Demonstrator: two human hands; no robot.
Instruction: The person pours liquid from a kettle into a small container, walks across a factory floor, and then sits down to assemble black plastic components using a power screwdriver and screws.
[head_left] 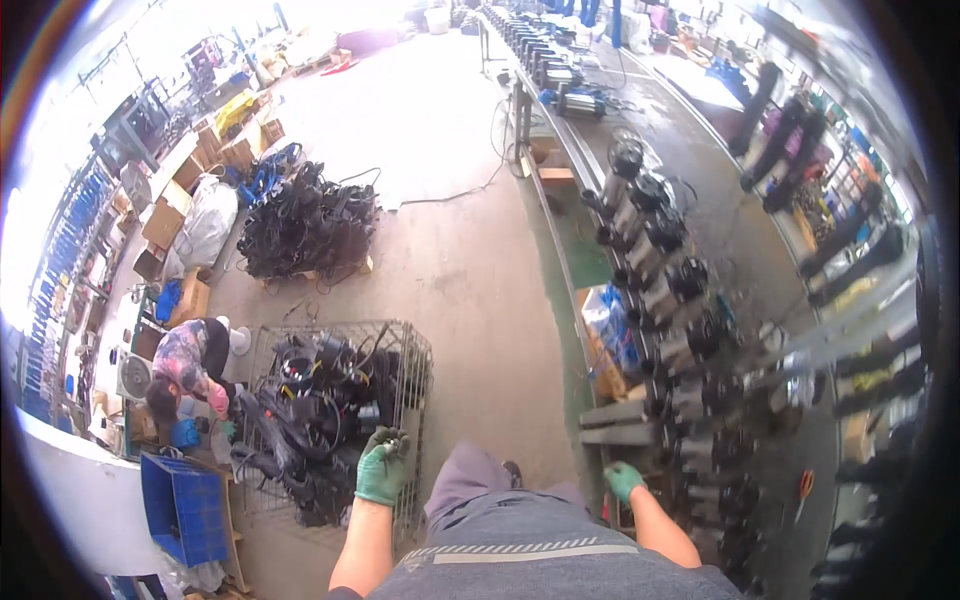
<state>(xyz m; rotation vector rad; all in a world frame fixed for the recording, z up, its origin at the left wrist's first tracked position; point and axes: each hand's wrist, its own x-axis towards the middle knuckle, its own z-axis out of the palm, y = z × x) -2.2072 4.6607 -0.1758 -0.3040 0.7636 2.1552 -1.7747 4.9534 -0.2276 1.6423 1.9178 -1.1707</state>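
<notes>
My left hand (383, 468), in a green glove with a dark palm, is raised beside the right side of a wire cage (424, 372). Its fingers curl inward, and small pale specks show at the fingertips; what they hold is too small to name. Black machine parts with cables (315, 400) fill the cage. My right hand (625, 481), gloved the same way, hangs low by the edge of the workbench (625, 436). Its fingers are too small and blurred to read. Nearest to it on the bench stands a long row of black and grey motor-like units (705, 340).
Another person (185, 365) bends down left of the cage. A blue crate (185, 508) stands at the lower left. Farther off lies a heap of black parts (310, 222) near cardboard boxes (168, 215). A cable (455, 197) crosses the floor. Orange-handled scissors (805, 485) lie at right.
</notes>
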